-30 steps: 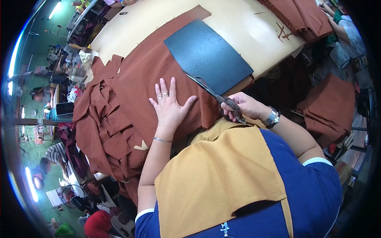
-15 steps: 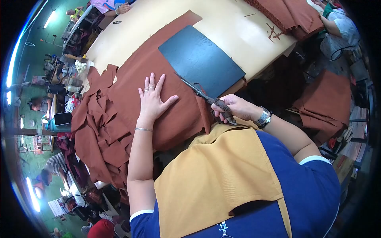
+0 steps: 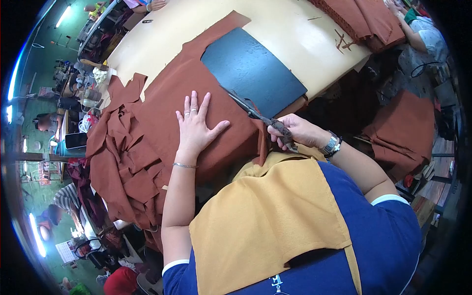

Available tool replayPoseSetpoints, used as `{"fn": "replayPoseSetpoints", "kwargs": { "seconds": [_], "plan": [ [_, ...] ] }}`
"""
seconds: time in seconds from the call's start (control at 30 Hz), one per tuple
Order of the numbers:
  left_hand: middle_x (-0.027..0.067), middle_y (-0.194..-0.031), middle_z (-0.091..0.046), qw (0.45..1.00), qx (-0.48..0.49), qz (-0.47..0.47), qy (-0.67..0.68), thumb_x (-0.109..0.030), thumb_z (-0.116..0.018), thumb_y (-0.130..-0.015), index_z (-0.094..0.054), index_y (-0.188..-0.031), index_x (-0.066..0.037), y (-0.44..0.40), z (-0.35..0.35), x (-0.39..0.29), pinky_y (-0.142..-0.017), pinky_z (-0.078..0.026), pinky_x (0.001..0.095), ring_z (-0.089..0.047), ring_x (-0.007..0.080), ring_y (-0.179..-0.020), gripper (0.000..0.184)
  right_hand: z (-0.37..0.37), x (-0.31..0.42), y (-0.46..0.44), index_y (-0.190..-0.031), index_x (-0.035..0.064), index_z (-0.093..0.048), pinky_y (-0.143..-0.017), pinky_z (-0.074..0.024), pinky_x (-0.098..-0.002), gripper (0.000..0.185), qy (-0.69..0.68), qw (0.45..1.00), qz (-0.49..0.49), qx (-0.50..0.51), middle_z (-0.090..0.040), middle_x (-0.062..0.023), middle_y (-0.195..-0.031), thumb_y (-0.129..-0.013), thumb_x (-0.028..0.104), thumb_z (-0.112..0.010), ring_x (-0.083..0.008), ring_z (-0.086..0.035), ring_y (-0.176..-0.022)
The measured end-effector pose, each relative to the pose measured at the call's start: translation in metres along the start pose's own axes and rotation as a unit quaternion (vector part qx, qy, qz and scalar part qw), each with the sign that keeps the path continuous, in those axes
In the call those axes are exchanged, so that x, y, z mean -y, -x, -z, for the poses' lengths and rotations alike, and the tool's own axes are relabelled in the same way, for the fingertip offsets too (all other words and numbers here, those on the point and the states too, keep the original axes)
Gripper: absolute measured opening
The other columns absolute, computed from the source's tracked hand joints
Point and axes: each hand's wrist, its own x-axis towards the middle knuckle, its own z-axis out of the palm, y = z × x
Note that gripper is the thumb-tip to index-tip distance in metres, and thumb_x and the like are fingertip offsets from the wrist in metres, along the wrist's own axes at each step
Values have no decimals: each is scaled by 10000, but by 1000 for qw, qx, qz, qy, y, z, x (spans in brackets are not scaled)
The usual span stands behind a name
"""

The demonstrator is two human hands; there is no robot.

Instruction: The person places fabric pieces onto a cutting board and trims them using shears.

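Observation:
My left hand lies flat on a rust-brown sheet of leather or cloth, fingers spread. In my right hand is a pair of scissors with dark wrapped handles. Their blades point up and left, along the lower left edge of a dark blue rectangular board. A cut flap of the brown material hangs at the table edge below the blades. Whether the blades are parted is hard to make out.
Piled brown offcuts hang off the table's left side. A folded brown stack lies at the far right of the cream tabletop, near another person's arm. More brown pieces rest at right. Yellow material covers my lap.
The view has shifted slightly. My left hand appears a little further right, still flat on the brown sheet. The cut flap beside the scissors stands out more from the sheet.

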Motion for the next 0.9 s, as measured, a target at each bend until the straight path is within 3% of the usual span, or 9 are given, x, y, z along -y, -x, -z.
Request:
{"fn": "replayPoseSetpoints", "kwargs": {
  "seconds": [0.2, 0.5, 0.7, 0.9],
  "plan": [
    [156, -1563, -163, 1000, -1, 4, -6, -704, -584, -749, -297, -1484, -219, 3, -1, -1, -1091, -112, 649, -120, 346, -1446, 927, 4, -6, 11, -749, 81, -611, -538, -468, -198, 350, 26, 999, 37, -5, -596, 3, -655, -905, 393, -633, -69, -570, -566],
    [197, -1543, -190, 1000, -13, -16, 21, -726, -594, -720, -342, -1465, -185, 15, -1, -16, -1072, -124, 673, -145, 385, -1431, 954, 5, -4, 1, -751, 81, -611, -541, -479, -207, 338, 6, 1000, 3, 1, -599, 4, -646, -911, 378, -629, -74, -579, -558],
    [199, -1544, -187, 1000, -19, -11, 19, -717, -601, -722, -339, -1466, -178, 18, -4, -17, -1071, -126, 674, -152, 388, -1429, 956, 6, -15, 10, -749, 85, -609, -520, -467, -200, 332, 11, 999, 49, -7, -593, 2, -633, -899, 379, -647, -67, -564, -543],
    [206, -1542, -184, 1000, -17, -14, 19, -708, -604, -727, -343, -1464, -169, 23, -1, -25, -1062, -132, 684, -159, 399, -1424, 950, 8, -11, 7, -741, 77, -608, -509, -456, -201, 356, 4, 1000, 14, -3, -600, -8, -633, -899, 394, -641, -69, -564, -530]
  ]
}}
